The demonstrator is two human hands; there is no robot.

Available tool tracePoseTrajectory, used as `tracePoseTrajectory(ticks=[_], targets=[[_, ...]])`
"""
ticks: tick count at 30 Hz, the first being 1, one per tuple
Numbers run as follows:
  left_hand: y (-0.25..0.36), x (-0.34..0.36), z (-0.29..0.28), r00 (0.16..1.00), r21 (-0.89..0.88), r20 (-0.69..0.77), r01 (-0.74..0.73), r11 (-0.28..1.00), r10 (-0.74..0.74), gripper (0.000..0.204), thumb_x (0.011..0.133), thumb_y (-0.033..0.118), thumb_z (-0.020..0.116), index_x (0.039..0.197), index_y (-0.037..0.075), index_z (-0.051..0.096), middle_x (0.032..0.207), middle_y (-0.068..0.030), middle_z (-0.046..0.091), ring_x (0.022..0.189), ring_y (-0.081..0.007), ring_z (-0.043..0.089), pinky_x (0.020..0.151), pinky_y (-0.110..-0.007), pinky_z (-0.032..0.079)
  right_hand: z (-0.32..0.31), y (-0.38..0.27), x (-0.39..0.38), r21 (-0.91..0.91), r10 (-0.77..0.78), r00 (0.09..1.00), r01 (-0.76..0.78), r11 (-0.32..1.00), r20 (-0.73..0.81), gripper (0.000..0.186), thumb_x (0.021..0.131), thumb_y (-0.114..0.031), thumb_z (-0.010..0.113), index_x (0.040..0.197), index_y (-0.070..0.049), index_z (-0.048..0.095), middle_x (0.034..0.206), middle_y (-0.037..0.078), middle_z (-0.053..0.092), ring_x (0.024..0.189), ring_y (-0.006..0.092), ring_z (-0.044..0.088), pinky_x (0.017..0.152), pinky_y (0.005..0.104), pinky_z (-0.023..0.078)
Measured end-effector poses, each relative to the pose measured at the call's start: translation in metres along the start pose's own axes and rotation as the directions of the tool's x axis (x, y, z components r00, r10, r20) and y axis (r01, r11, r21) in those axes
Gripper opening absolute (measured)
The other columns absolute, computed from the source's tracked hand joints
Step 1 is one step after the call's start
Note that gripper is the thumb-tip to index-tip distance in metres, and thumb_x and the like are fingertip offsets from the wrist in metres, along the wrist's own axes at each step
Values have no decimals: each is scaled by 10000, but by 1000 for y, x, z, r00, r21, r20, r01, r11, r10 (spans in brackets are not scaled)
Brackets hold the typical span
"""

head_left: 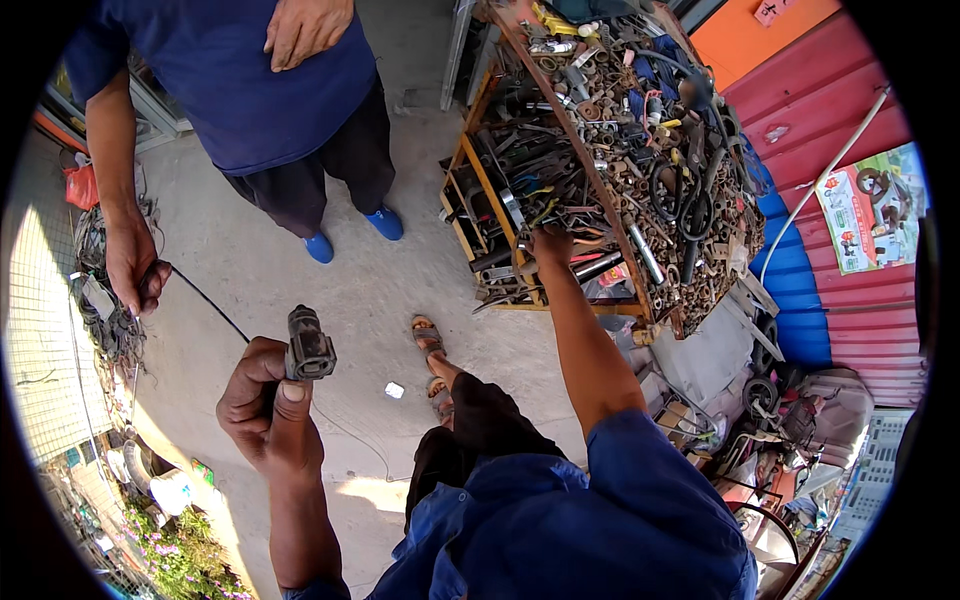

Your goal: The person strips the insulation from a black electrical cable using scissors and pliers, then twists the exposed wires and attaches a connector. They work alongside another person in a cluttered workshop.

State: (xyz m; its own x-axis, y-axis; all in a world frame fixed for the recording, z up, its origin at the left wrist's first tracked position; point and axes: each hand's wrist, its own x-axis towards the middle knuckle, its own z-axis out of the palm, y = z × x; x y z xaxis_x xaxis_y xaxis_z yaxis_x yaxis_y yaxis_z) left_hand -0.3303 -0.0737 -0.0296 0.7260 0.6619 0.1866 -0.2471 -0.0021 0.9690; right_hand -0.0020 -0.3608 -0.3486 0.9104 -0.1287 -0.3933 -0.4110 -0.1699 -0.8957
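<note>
My left hand [270, 410] is closed on a black plastic electrical connector [310, 345], raised at the left of centre, thumb against its lower part. A thin dark cable [208, 300] runs from behind this hand up to the hand [135, 265] of another person. With the arm stretched forward, my right hand [552, 248] is at the edge of a tool rack [467, 165], among pliers and other hand tools [535, 165]. Its fingers are in shadow and mostly hidden, so whether they grip a tool cannot be told.
A rusty-edged tray [575, 125] above the tools is heaped with bolts, sockets and metal parts. Facing me stands a person in a dark blue shirt [240, 90]. Coiled cables [100, 290] hang at left; mixed scrap [790, 410] lies at right. A small white object [394, 390] is on the floor.
</note>
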Motion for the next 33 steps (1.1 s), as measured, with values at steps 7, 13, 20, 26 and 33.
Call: tracePoseTrajectory(ticks=[7, 13, 20, 26, 33], targets=[[-16, 47, -14, 995, 110, -79, 72, 991, -64, 198, 844, 112, 741, 787, 7, 583, 767, -17, 520, 690, -83, 435, 637, -225, 344, 33, -5, 52, -557, -26, 926, -205, 805, -378, 346, 806, -212, 665, 1003, 72, 681, 1050, 290, 690, 1019, 440, 664, 916, 497, 540], [-18, 90, -9, 992, 167, -104, 84, 982, -67, 199, 828, 97, 745, 775, 9, 574, 746, -13, 504, 674, -77, 421, 598, -217, 307, 29, 31, 96, -657, -76, 937, -180, 732, -341, 378, 777, -274, 690, 987, 39, 712, 1042, 266, 703, 990, 458, 662, 866, 527, 529], [-10, 130, -10, 997, 120, 36, 59, 991, -63, 113, 878, 43, 721, 888, -36, 641, 846, -71, 603, 734, -109, 499, 666, -245, 391, 16, 6, 101, -223, 212, 885, -325, 919, -415, 478, 890, -445, 671, 1016, 17, 678, 852, 156, 646, 656, 263, 619, 544, 403, 461], [-9, 135, -36, 997, 125, 64, 22, 992, -31, 93, 884, 27, 703, 894, -46, 646, 849, -75, 610, 757, -125, 513, 697, -253, 400, 23, 2, 128, -125, 339, 882, -397, 909, -328, 162, 967, -227, 628, 995, -71, 598, 663, 52, 418, 522, 172, 363, 488, 400, 329], [1, 132, -58, 998, 63, 64, -18, 998, 14, 115, 888, 50, 710, 918, -52, 666, 844, -76, 611, 765, -128, 517, 700, -263, 402, 14, -19, 95, 28, 218, 936, -218, 975, -277, 252, 940, -271, 588, 1008, -30, 563, 735, 40, 465, 557, 166, 453, 464, 339, 326]])
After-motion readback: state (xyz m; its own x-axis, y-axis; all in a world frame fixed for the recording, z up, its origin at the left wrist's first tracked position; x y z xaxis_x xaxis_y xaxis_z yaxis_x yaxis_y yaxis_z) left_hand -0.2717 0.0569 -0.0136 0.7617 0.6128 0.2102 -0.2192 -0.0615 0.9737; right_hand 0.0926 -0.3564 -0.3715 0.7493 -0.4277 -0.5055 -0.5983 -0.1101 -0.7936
